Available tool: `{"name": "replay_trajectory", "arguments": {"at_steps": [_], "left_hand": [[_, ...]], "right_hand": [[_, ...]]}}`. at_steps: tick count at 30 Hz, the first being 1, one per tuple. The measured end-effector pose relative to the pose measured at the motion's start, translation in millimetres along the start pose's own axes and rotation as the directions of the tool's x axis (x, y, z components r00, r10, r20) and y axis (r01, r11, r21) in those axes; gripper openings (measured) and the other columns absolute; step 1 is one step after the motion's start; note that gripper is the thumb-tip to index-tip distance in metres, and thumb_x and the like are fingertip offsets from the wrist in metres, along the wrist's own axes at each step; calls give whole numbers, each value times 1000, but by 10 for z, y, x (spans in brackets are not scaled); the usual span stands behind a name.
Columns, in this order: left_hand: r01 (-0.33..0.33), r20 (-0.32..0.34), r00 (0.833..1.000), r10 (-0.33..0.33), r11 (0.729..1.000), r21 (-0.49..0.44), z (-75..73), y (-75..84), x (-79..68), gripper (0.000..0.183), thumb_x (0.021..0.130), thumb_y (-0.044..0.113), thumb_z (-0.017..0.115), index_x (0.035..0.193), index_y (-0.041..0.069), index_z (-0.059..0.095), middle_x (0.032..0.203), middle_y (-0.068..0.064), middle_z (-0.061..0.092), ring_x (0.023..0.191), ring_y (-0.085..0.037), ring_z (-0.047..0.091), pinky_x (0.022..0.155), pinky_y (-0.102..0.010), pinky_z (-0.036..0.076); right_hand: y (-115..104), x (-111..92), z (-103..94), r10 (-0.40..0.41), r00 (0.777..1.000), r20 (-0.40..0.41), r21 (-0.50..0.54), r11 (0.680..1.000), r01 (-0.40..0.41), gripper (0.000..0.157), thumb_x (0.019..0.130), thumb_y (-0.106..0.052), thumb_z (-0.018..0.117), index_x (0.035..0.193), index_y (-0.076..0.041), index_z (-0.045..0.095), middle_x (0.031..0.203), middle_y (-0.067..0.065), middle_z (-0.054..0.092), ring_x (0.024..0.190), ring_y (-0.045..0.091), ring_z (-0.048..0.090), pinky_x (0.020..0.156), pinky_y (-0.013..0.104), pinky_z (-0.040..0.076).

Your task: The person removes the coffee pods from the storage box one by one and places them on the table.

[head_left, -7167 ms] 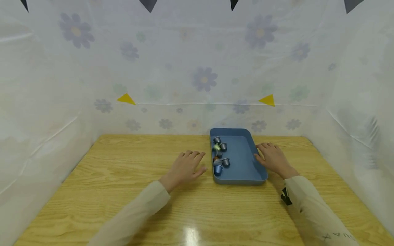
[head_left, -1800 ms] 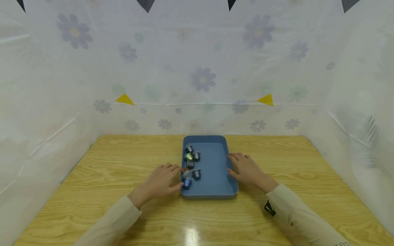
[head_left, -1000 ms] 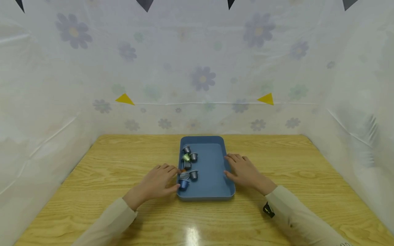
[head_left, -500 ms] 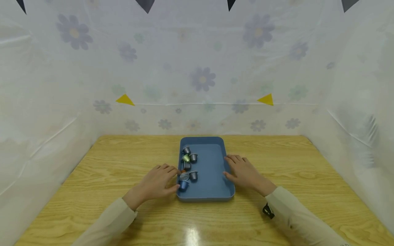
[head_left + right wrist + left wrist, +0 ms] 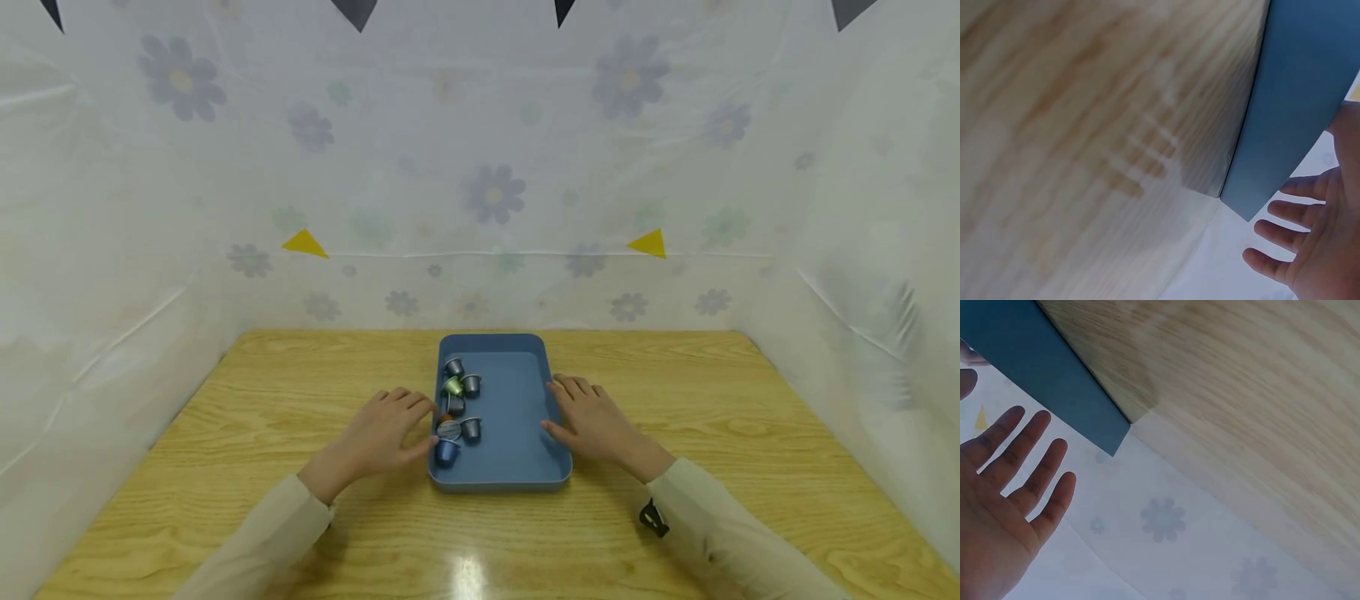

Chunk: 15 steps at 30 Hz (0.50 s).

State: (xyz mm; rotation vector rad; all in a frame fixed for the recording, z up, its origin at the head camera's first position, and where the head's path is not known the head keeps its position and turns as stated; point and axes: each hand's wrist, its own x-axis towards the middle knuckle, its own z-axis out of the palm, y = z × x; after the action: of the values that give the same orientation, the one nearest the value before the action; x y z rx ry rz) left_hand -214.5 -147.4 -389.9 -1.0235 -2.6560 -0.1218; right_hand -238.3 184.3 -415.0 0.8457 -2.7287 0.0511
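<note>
A blue rectangular tray (image 5: 517,467) lies on the table with several coffee capsules along its left side. Among them are a blue capsule (image 5: 446,452), a green capsule (image 5: 453,386), a capsule with its silver lid up (image 5: 448,430) and dark grey ones such as the grey capsule (image 5: 471,429). At the tray's left wall is my left hand (image 5: 382,433), fingers spread and relaxed, fingertips close to the rim. My right hand (image 5: 596,421) rests at the right rim, thumb reaching over it, fingers loosely extended. Both wrist views show the tray's outer wall beside spread fingers.
The wooden table (image 5: 300,375) runs back to a white flowered curtain (image 5: 420,167), which also hangs at both sides. Two yellow triangles, one of them a left triangle (image 5: 306,242), are on the back curtain. A black item (image 5: 653,517) shows at the right cuff.
Since the oldest frame the tray with its capsules has shifted left and nearer, both hands going along. In the last half second the tray is still, and the left hand has lifted slightly.
</note>
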Motion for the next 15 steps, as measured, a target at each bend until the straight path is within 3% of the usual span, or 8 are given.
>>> {"name": "replay_trajectory", "arguments": {"at_steps": [15], "left_hand": [[-11,-55,998,14,999,52,-7,-31,242,41,87,43,55,118,16,59,113,-1,61,104,-22,55,86,-41,45]], "right_hand": [[-28,-18,-15,24,1000,-1,17,1000,-24,61,88,-45,53,130,-1,46,135,18,44,121,34,44,91,51,41]]}}
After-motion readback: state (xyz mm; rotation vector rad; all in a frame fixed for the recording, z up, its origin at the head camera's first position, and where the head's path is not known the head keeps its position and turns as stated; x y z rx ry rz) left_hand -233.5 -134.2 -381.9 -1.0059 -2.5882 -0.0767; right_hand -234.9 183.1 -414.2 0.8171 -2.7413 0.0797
